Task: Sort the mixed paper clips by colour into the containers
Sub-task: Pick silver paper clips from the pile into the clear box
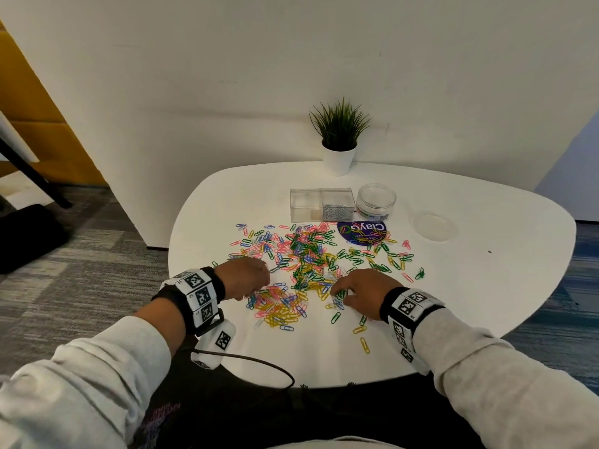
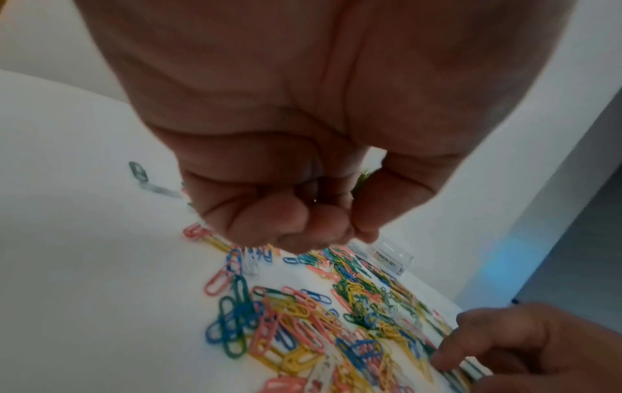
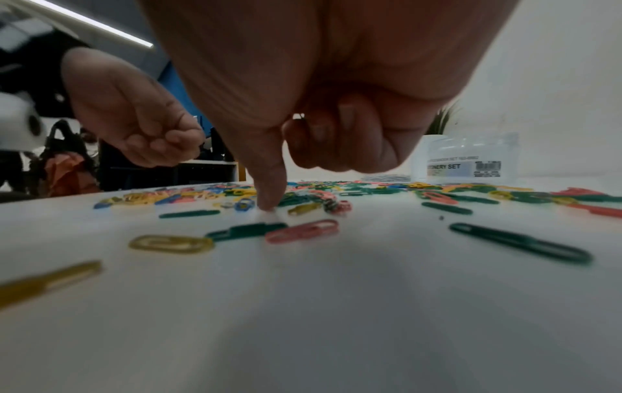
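White table [image 1: 486,286], clip pile [image 1: 301,264] just beyond our fingers; right hand [image 1: 363,293] poked one fingertip down, rest curled; left hand [image 1: 246,277] bunched, contents unclear.

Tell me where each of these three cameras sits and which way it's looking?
Head: worn on the head, looking forward and down at the white rounded table, both hands and grey sleeves.
Left wrist: looks along the left hand, fingers curled, above the mixed coloured paper clips.
Right wrist: sits low near the tabletop; right hand with one finger touching down.
Shared: both wrist views show the other hand and the clear plastic labelled box.
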Tool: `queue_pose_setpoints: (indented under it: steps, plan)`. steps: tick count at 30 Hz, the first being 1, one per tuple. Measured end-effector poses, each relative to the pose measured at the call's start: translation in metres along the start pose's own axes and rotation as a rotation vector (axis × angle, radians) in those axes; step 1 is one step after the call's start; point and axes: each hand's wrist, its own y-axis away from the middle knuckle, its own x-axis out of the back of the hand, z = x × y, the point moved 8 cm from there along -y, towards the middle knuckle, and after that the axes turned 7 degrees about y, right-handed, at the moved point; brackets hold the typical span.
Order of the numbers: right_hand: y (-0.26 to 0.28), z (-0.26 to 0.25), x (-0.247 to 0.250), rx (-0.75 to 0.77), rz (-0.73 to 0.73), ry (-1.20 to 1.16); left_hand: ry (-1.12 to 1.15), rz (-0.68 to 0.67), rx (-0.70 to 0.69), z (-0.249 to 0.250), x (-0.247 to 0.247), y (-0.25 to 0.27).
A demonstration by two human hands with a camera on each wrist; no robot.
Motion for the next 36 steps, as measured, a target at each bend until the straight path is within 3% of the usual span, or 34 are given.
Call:
queue_pose_setpoints:
  steps: [4, 8, 10, 14, 16, 19, 22, 24, 31, 36]
  plan:
    - [0.001, 0.001, 0.004, -0.018, 0.024, 0.029, -0.639, -0.154, -0.012, 0.003, -0.014, 0.007]
    - [0.006, 0.009, 0.014, -0.057, 0.065, -0.061, -0.898, -0.209, 0.059, -0.001, -0.024, 0.009]
    - [0.007, 0.022, 0.017, -0.124, 0.092, -0.301, -0.940, -0.199, 0.070, 0.000, -0.025, 0.008]
    - [0.012, 0.043, 0.013, -0.294, 0.140, -1.087, -0.985, -0.168, 0.047, 0.006, -0.029, 0.009]
    - [0.012, 0.042, 0.014, -0.329, 0.163, -1.204, -1.010, -0.160, 0.032, 0.007, -0.029, 0.010]
    - [0.004, 0.029, 0.014, -0.288, 0.107, -1.077, -1.025, -0.171, 0.040, 0.006, -0.028, 0.010]
    - [-0.007, 0.009, 0.015, -0.139, 0.042, -0.425, -0.987, -0.172, 0.047, 0.004, -0.026, 0.009]
    - [-0.011, 0.000, 0.010, -0.079, 0.020, -0.114, -0.996, -0.160, 0.045, 0.003, -0.027, 0.009]
    - [-0.006, 0.019, 0.005, -0.127, -0.021, -0.020, -1.023, -0.214, 0.061, 0.001, -0.037, 0.010]
    - [-0.009, 0.007, 0.007, 0.004, 0.000, 0.004, -1.025, -0.249, 0.075, 0.001, -0.038, 0.010]
